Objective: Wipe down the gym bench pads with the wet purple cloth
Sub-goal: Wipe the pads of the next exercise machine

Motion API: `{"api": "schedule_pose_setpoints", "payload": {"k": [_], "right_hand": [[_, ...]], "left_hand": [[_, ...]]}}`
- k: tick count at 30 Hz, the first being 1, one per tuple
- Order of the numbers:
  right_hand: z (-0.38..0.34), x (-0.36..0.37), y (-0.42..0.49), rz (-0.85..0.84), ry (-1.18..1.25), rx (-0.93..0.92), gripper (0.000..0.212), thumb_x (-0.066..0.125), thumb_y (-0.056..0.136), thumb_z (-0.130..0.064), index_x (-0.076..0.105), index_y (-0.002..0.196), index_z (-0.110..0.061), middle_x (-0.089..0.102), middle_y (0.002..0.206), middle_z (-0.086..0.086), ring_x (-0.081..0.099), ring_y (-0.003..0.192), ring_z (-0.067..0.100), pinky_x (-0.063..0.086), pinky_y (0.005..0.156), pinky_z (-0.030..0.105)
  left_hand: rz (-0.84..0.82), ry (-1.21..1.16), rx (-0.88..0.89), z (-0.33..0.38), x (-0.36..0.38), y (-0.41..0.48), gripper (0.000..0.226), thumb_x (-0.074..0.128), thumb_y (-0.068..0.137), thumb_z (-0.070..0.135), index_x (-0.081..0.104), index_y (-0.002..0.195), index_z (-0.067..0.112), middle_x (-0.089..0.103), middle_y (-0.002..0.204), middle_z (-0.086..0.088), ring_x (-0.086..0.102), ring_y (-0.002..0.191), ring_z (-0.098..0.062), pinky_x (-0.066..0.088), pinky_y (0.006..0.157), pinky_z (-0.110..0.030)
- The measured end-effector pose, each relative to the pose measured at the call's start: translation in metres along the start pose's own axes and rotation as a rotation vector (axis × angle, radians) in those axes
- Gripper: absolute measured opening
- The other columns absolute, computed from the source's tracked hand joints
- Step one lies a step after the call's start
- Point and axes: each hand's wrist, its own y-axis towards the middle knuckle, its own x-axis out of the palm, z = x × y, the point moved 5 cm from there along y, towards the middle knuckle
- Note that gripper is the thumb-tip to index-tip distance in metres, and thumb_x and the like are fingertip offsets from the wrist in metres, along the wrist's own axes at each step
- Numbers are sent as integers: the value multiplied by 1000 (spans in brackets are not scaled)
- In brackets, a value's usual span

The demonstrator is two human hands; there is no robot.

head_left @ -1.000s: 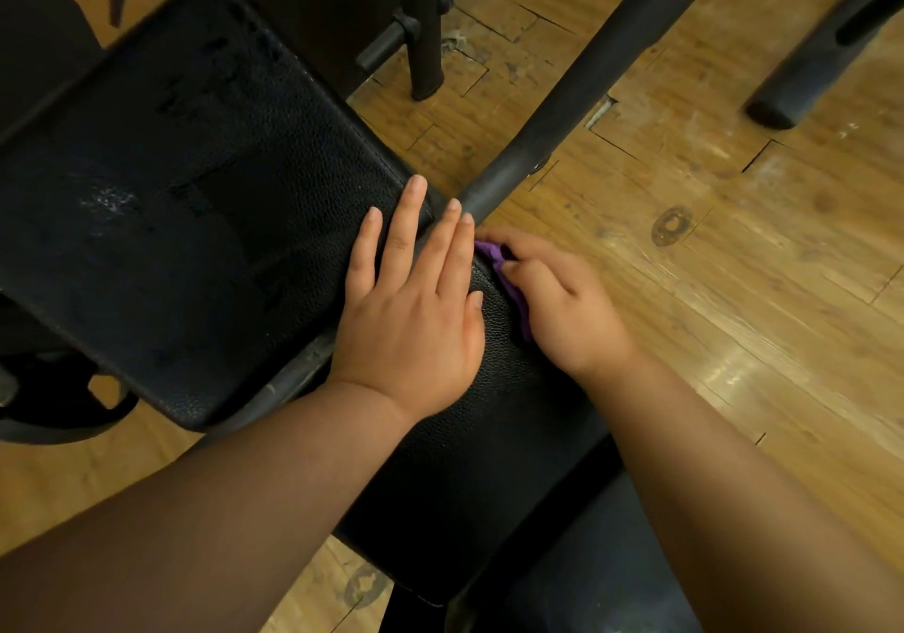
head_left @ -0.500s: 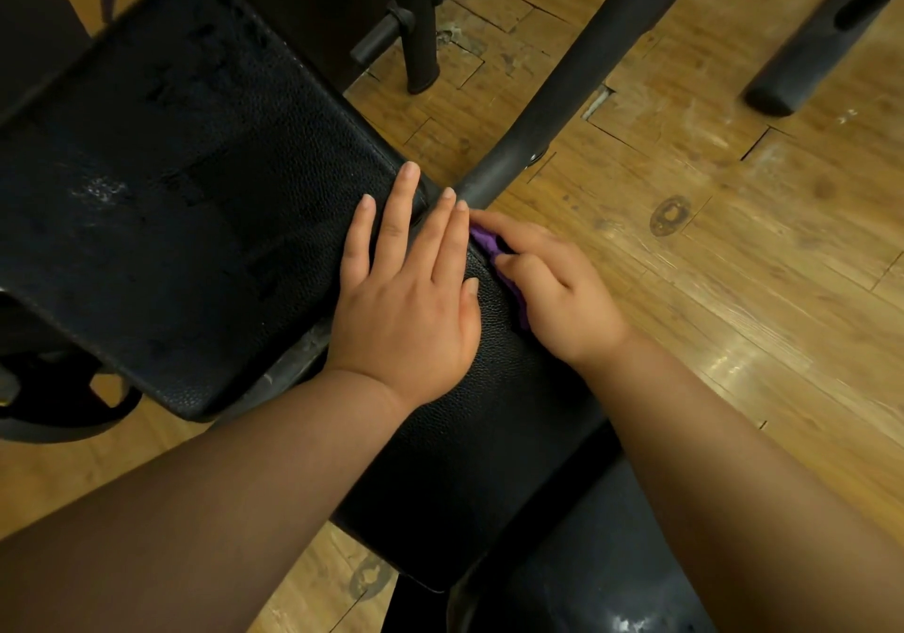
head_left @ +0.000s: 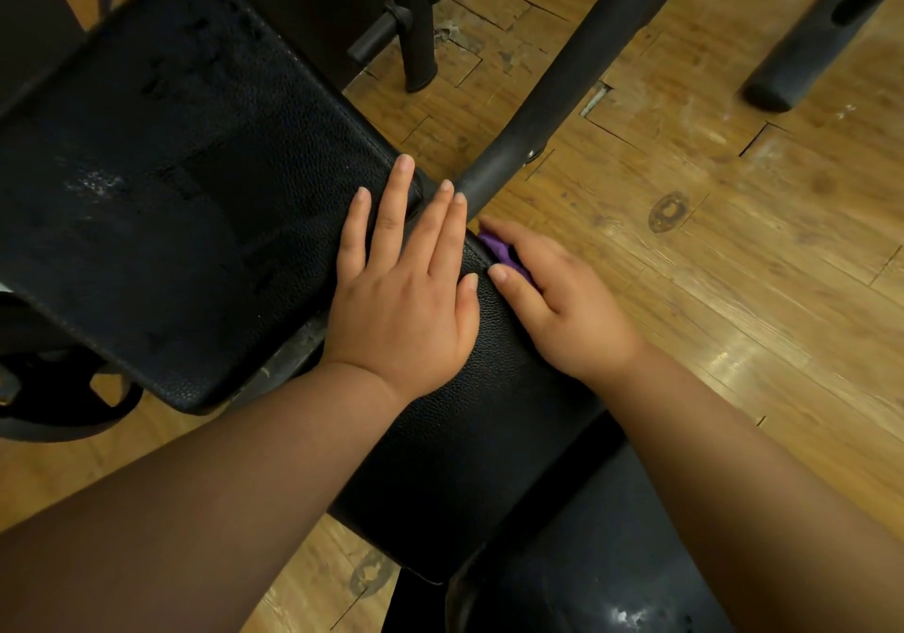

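Both hands work at the far end of the narrow bench pad (head_left: 464, 437). The left hand (head_left: 406, 305) lies flat, fingers straight, reaching onto the wider pad (head_left: 171, 192) beyond. The right hand (head_left: 562, 309) curls round the purple cloth (head_left: 499, 248), pressed against the narrow pad's right edge.

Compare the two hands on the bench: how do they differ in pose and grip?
The left hand lies flat, fingers straight; the right hand is curled. The left hand holds nothing; the right hand grips the purple cloth. The left hand rests on top, spanning far pad and near pad; the right hand sits at the near pad's side edge. Both touch the near pad.
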Motion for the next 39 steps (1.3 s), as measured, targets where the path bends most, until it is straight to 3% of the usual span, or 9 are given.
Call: {"api": "schedule_pose_setpoints", "payload": {"k": [4,8,15,19,22,27,34,37,39], "right_hand": [[0,-1,-23,32,-83,-95,49,45,99,-25,42,141,-1,42,144,1,37,138,12,26,115,21],[3,3,0,10,2,13,43,41,101,-23,48,138,-2,53,140,7,46,129,13,30,109,15],[8,1,-27,32,43,4,47,40,101,-26,44,142,-5,46,146,4,38,138,10,28,115,25],[12,2,-4,-65,146,93,39,38,101,-27,54,133,-14,58,131,-4,51,123,5,34,105,19],[17,5,1,-109,284,182,36,37,100,-31,57,128,-22,61,129,-6,52,122,5,36,107,26],[19,1,-25,-33,152,121,47,36,99,-37,49,138,-14,54,137,-5,45,128,2,31,107,16],[30,9,-6,-198,437,316,30,38,98,-38,62,114,-31,66,115,-12,57,111,0,38,98,17],[22,2,-15,-100,219,176,37,37,98,-36,59,123,-19,66,113,-3,58,106,6,42,93,21],[23,1,-18,-76,254,153,36,37,99,-35,59,122,-18,66,109,-2,61,97,8,45,86,21]], "left_hand": [[17,-11,43,2,2,-1,63,35,94,36,35,148,4,33,155,-10,11,148,-33,4,120,-50],[32,-42,110,5,3,0,61,34,94,31,34,147,0,30,156,-15,17,148,-29,7,122,-42],[49,-109,192,7,3,-3,60,41,93,32,39,145,2,33,155,-12,27,145,-24,20,118,-38],[39,-107,182,7,4,-2,61,42,92,33,40,145,2,34,154,-12,30,144,-24,24,116,-36],[35,-102,176,7,3,-2,61,42,91,33,41,144,2,36,153,-12,32,143,-24,24,115,-36],[39,-93,173,7,4,-2,61,41,91,33,42,144,3,38,152,-11,33,142,-24,26,113,-36],[34,-83,171,7,5,-2,61,42,91,33,42,143,2,39,152,-12,34,141,-25,29,112,-37],[32,-89,170,7,6,-2,61,42,91,33,42,144,2,39,152,-12,34,141,-25,29,112,-38],[29,-90,172,7,6,-2,61,42,91,33,42,144,2,39,152,-12,34,141,-25,30,112,-38]]}}
